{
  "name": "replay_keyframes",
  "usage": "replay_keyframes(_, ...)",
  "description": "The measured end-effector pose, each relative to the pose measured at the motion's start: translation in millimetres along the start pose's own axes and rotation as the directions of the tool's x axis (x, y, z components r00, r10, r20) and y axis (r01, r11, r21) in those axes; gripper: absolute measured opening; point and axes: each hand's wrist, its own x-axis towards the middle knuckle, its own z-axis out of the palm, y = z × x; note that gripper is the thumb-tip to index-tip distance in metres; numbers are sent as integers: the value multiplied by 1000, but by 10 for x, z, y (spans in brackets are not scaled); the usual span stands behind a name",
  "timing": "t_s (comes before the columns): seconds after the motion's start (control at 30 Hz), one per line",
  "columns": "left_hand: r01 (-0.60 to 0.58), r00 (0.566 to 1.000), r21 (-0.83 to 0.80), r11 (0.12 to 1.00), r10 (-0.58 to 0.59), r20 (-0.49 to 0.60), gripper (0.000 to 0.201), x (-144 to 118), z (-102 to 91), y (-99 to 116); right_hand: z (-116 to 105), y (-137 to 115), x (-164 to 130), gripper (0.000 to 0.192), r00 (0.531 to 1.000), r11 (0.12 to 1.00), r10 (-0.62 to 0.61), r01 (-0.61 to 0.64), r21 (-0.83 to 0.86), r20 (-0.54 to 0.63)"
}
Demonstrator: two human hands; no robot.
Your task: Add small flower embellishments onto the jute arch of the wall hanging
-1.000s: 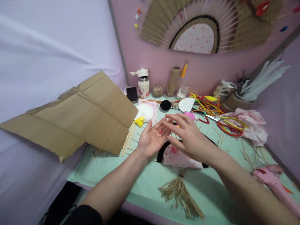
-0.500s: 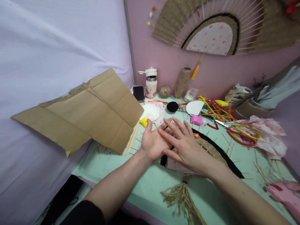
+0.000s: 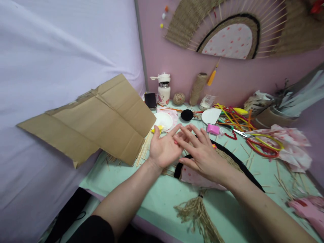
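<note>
My left hand [image 3: 163, 148] lies palm up with its fingers stretched out. Across its fingers rests my right hand [image 3: 202, 155], palm down and fingers spread. A small pinkish-red lump [image 3: 176, 142] shows between the left palm and the right fingertips; its kind is too small to make out. Beneath both hands is a half-round fan [image 3: 233, 158] with a black border, woven twine, thin sticks and a pink spotted centre [image 3: 188, 172], partly covered by my right hand. A twine tassel [image 3: 197, 209] hangs at its lower edge.
Folded cardboard [image 3: 101, 125] leans on the left. Behind the hands are a white plate [image 3: 164, 118], a bottle [image 3: 164, 92], twine balls, a pink clay packet [image 3: 213, 129] and scissors [image 3: 239, 133]. Pipe cleaners [image 3: 233, 116] and loose sticks lie right; a pink glue gun [image 3: 307, 209] sits at the front right.
My right hand has shifted slightly along the left palm, and the pinkish-red lump now shows between them. Both hands have stayed over the fan.
</note>
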Motion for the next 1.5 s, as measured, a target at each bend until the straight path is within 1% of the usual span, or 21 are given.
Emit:
replay_keyframes(0.1,107,994,-48,993,-107,15,81,-1,-19,-16,10,-12,9,71,999,1000,-24,24,-6,30)
replay_keyframes(0.17,77,997,-79,994,-77,6,83,1,-23,-12,13,-26,10,72,997,998,-55,56,-8,61)
replay_keyframes(0.27,-6,1000,-125,992,5,-11,82,5,-13,-10,19,-37,10,70,1000,999,-4,6,-53,29)
replay_keyframes(0.33,44,999,-149,988,-47,-19,82,5,-4,-22,17,-50,13,75,1000,998,13,-12,-55,20)
replay_keyframes(0.4,108,993,-161,981,-114,-27,84,6,-2,-29,5,-67,14,79,998,999,-28,29,-18,59)
replay_keyframes(0.43,113,992,-164,980,-119,-29,85,7,-4,-26,-4,-72,13,78,995,998,-57,56,8,85)
replay_keyframes(0.5,67,997,-172,983,-73,-30,86,10,-11,-14,-19,-63,8,73,990,996,-80,75,43,117)
replay_keyframes(0.57,15,999,-187,982,-20,-28,86,12,-16,-11,-17,-33,6,67,994,999,-40,36,39,101)
replay_keyframes(0.6,14,1000,-194,981,-19,-24,85,12,-18,-18,-9,-18,8,67,997,1000,-10,8,29,78)
replay_keyframes(0.67,69,997,-197,978,-72,-8,87,12,-22,-42,9,-8,14,72,999,999,28,-28,17,46)
replay_keyframes(0.77,138,990,-182,973,-140,6,90,15,-31,-55,9,-39,17,80,996,999,-23,20,40,84)
replay_keyframes(0.83,88,996,-184,979,-93,-14,90,21,-35,-37,-11,-55,13,77,992,998,-49,44,46,118)
replay_keyframes(0.93,5,999,-207,978,-14,-40,88,24,-28,-26,-30,-46,13,74,995,1000,24,-25,1,100)
replay_keyframes(1.0,46,998,-218,975,-56,-38,87,20,-21,-51,-26,-46,19,77,994,997,77,-75,-20,77)
replay_keyframes(1.1,147,986,-216,965,-159,-41,89,18,-22,-89,-21,-74,30,85,993,1000,16,-19,20,120)
replay_keyframes(1.17,114,989,-214,970,-131,-66,89,26,-24,-88,-29,-81,32,83,987,999,-24,16,46,160)
replay_keyframes(1.27,5,993,-212,977,-30,-118,87,39,-13,-87,-37,-57,32,79,985,999,43,-44,2,169)
replay_keyframes(1.3,6,992,-216,976,-33,-123,88,40,-5,-96,-36,-51,32,80,984,997,72,-70,-15,161)
replay_keyframes(1.37,75,989,-221,972,-101,-108,90,36,6,-122,-32,-61,28,86,985,996,84,-84,-7,154)
replay_keyframes(1.43,139,983,-210,968,-161,-92,91,31,5,-135,-34,-94,18,91,985,998,32,-40,45,169)
replay_keyframes(1.5,103,987,-192,976,-124,-101,89,33,-10,-116,-45,-122,6,92,982,996,-21,4,89,190)
